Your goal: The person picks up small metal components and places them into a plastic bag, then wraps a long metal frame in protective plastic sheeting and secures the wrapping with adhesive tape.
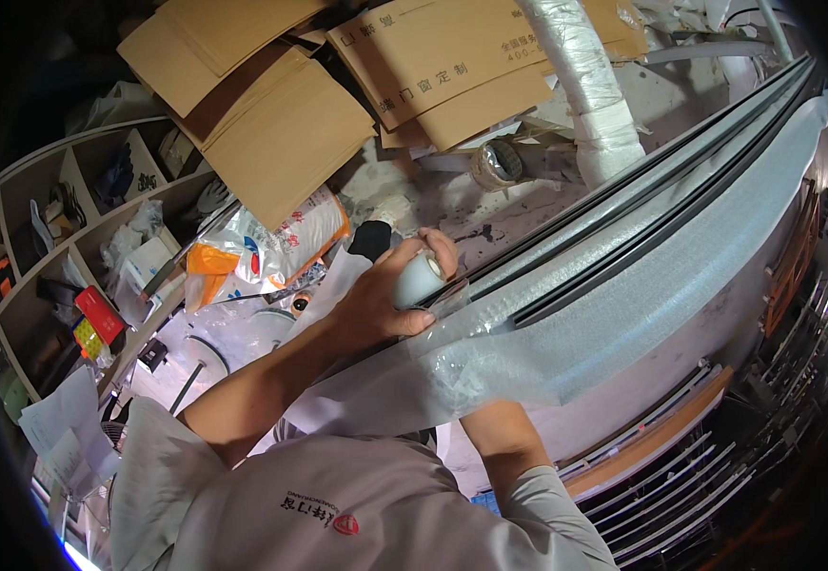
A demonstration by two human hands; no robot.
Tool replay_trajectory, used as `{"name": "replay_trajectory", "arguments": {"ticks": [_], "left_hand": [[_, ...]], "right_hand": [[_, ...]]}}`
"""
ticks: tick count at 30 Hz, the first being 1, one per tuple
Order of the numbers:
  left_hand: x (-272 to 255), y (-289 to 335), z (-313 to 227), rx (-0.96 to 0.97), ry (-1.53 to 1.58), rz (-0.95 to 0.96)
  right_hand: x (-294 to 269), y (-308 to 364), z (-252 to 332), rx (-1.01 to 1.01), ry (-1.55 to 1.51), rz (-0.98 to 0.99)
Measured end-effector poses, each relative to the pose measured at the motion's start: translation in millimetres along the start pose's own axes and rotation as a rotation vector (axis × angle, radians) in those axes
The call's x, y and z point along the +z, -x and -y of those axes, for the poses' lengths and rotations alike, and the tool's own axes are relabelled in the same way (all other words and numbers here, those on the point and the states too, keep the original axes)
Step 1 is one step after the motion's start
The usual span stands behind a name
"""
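My left hand [383, 286] is closed around a whitish roll of clear tape [418, 280], its thumb by the near edge of the roll. From the roll a short piece of clear film [450, 301] reaches onto the end of a long bundle of dark-edged profiles [614, 271]. A pale foam sheet [642, 303] wraps the bundle, which runs up to the far right. Crumpled clear tape [466, 376] sits on the sheet at the near end. Of my right arm only the forearm [502, 436] shows; the hand is hidden beneath the foam sheet.
Flattened cardboard boxes [285, 133] lie at the back left, beside a white-wrapped post [590, 95]. A compartment shelf [90, 238] with small items stands at left, near a plastic bag [276, 249]. A tape roll [497, 164] lies behind the bundle. Metal lengths [680, 476] are racked at lower right.
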State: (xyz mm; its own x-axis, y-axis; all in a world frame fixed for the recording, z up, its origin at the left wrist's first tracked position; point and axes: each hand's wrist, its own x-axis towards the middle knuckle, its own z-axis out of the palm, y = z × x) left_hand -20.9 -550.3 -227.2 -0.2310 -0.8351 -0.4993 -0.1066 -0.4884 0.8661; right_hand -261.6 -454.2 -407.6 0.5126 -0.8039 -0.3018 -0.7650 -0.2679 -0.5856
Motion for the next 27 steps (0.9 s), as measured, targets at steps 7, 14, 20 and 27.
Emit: {"name": "replay_trajectory", "arguments": {"ticks": [7,14,20,27], "left_hand": [[-3,7,-2,-0.05,-0.049,-0.062],[10,24,-7,0.119,0.206,-0.221],[14,17,14,0.164,-0.024,-0.294],[17,17,7,0.373,0.178,-0.351]], "right_hand": [[-36,41,-16,0.152,-0.076,-0.07],[-249,103,72,0.39,-0.335,-0.777],[-352,-70,232,-0.351,0.07,-0.124],[-286,-150,230,-0.029,0.544,0.72]]}}
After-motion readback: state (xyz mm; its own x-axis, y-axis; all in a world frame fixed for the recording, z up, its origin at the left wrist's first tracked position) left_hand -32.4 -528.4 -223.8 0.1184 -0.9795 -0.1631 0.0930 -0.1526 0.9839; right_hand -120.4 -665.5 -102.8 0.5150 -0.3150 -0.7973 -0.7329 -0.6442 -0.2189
